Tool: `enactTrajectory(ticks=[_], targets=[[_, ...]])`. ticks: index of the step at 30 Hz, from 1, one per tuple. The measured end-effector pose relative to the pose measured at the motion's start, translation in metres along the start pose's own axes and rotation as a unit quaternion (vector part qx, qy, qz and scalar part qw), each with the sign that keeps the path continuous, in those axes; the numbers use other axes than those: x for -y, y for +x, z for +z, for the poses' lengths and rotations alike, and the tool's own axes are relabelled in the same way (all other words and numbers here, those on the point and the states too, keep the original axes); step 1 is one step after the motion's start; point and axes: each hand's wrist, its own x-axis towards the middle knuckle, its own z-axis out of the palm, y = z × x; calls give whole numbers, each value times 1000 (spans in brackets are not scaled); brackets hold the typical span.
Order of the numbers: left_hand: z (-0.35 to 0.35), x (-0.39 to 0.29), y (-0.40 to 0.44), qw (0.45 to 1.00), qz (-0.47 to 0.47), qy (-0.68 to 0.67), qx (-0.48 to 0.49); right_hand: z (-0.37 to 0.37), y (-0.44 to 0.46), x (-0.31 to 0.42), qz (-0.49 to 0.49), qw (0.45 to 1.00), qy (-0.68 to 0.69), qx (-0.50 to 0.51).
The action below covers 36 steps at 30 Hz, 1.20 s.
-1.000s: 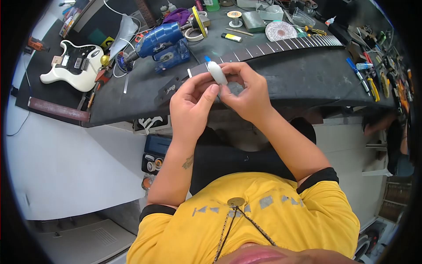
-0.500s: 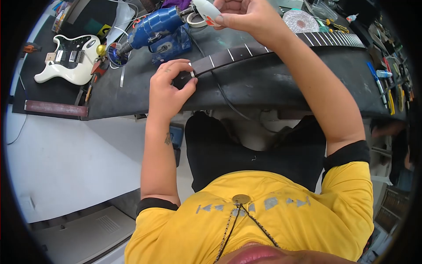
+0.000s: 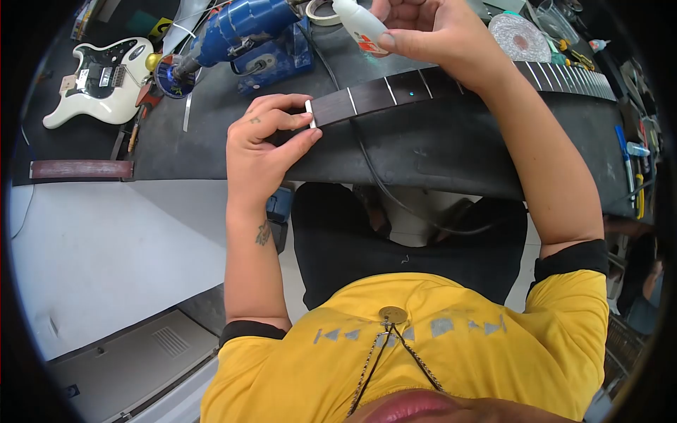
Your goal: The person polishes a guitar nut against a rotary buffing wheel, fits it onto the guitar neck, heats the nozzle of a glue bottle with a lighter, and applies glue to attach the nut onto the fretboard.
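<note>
My left hand is closed, its fingertips and thumb pinching the white nut at the left end of a guitar neck. The neck has a dark fingerboard with pale frets and lies across the workbench. Above it, my right hand is closed round a small white bottle with red print. The bottle is tilted and held apart from the neck; its upper end meets the frame edge. My right forearm hides part of the neck.
A blue bench motor stands behind my left hand on the dark workbench. At left lie a white guitar body and a sanding block. A tape roll, a clear round spool and pens lie around.
The view has shifted a little. My right hand has moved the bottle slightly right and down in view. My left hand stays at the neck's end, where the nut now shows more clearly.
</note>
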Motion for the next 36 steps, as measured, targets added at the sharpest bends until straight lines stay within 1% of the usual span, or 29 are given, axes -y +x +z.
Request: enactTrajectory(ticks=[2, 5, 8, 11, 14, 17, 20, 23, 26, 29, 32, 36], targets=[[0, 1, 0, 1000, -2, -1, 4, 4, 0, -2, 4, 1000, 20, 13], [-1, 3, 0, 1000, -1, -7, 6, -1, 0, -2, 22, 1000, -9, 8], [-2, 4, 1, 1000, 13, 7, 12, -3, 2, -8, 1, 999, 14, 29], [2, 6, 2, 1000, 29, 4, -8, 3, -3, 4, 55, 998, 2, -3], [0, 7, 2, 1000, 31, 5, -5, -5, -3, 0, 37, 999, 13, 25], [1, 7, 3, 1000, 23, 0, -5, -3, -3, 2, 47, 999, 0, 8], [2, 5, 3, 999, 28, 16, -7, -3, -2, 0, 47, 999, 15, 9], [3, 6, 3, 998, 55, 36, -14, -4, 0, -4, 58, 998, 15, 1], [4, 7, 4, 993, 91, 71, -19, -11, 3, -12, 45, 998, 35, 19], [5, 8, 4, 991, 103, 85, -23, -6, 1, -5, 69, 997, 29, 1], [6, 6, 3, 990, 101, 90, -27, -11, 2, -11, 60, 997, 49, 17], [7, 7, 3, 989, 105, 95, -30, -11, 2, -10, 69, 996, 50, 14]])
